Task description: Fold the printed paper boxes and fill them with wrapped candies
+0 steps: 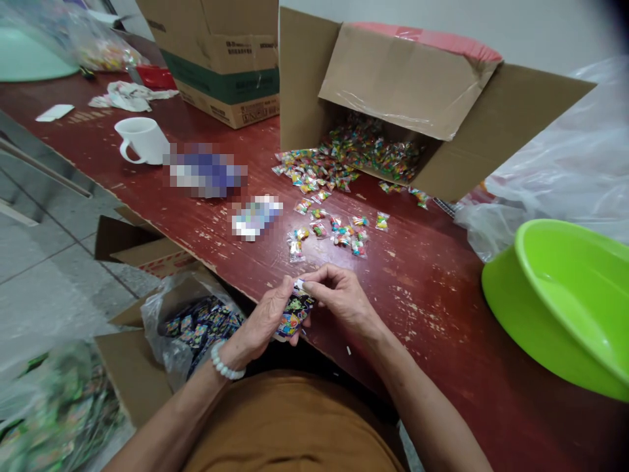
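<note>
The left hand (pixel 260 321) and right hand (pixel 341 298) pinch a printed packet (pixel 295 311) over the table (pixel 417 314). A bead bracelet (pixel 223 362) circles the left wrist. Small packets (pixel 339 229) lie scattered ahead, spilling from a tipped cardboard box (pixel 403 85). A green basin (pixel 555 308) sits right; a plastic bag (pixel 196 328) sits left, below the table edge.

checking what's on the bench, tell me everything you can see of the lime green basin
The lime green basin looks like glossy moulded plastic, round and deep, with a thick rolled rim. It appears tilted and is cut off by the right edge of the view. It stands on the worn red-brown table, with a clear plastic bag bunched at its far side.
</note>
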Action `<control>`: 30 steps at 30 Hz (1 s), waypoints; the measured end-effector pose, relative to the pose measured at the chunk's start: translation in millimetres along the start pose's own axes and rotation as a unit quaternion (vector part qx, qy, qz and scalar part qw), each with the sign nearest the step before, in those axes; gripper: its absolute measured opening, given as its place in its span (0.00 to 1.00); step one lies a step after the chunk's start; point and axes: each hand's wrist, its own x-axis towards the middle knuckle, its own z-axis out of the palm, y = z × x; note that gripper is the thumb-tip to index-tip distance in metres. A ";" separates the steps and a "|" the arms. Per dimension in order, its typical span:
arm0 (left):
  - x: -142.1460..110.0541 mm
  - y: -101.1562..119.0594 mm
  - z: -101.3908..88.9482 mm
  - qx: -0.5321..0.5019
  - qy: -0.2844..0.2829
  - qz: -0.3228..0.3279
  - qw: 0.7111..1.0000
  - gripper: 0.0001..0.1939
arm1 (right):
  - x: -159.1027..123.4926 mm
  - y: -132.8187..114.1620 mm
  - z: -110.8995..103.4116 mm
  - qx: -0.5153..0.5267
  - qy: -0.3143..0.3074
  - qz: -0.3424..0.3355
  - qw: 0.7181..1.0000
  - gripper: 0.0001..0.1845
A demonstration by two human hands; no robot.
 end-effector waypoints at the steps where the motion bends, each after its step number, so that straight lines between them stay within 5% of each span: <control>1: -0.3 0.0 -0.8 0.002 -0.001 0.001 1.000 0.36 | 0.5 0.2 0.9 -0.003 0.003 -0.001 1.000 0.14; 7: -0.3 -0.8 -5.2 -0.032 0.021 -0.007 0.999 0.35 | -3.6 -0.5 0.9 -0.108 -0.038 -0.094 0.989 0.12; 12: -2.8 2.0 -1.8 -0.061 0.033 -0.030 0.997 0.35 | -3.0 1.1 -4.8 -0.281 -0.051 -0.219 0.933 0.06; 16: -15.6 5.7 -3.0 -0.133 0.028 -0.042 0.990 0.30 | 23.1 8.5 -11.7 -0.334 -0.078 -0.198 0.918 0.08; 20: -34.9 -0.2 -11.5 -0.149 0.008 -0.059 0.987 0.24 | 69.5 9.0 -11.7 -0.393 0.051 -0.205 0.895 0.11; 23: -47.6 -12.5 -28.1 -0.112 0.001 -0.092 0.989 0.22 | 100.0 5.0 -7.9 -0.501 0.112 -0.193 0.836 0.21; 26: -57.7 -20.1 -58.3 -0.021 -0.006 -0.088 0.996 0.23 | 116.3 1.5 -7.6 -0.581 0.092 -0.137 0.797 0.22; 30: -69.4 -14.1 -101.6 0.215 -0.112 -0.105 0.965 0.21 | 124.4 0.1 -14.9 -0.628 0.061 -0.073 0.773 0.19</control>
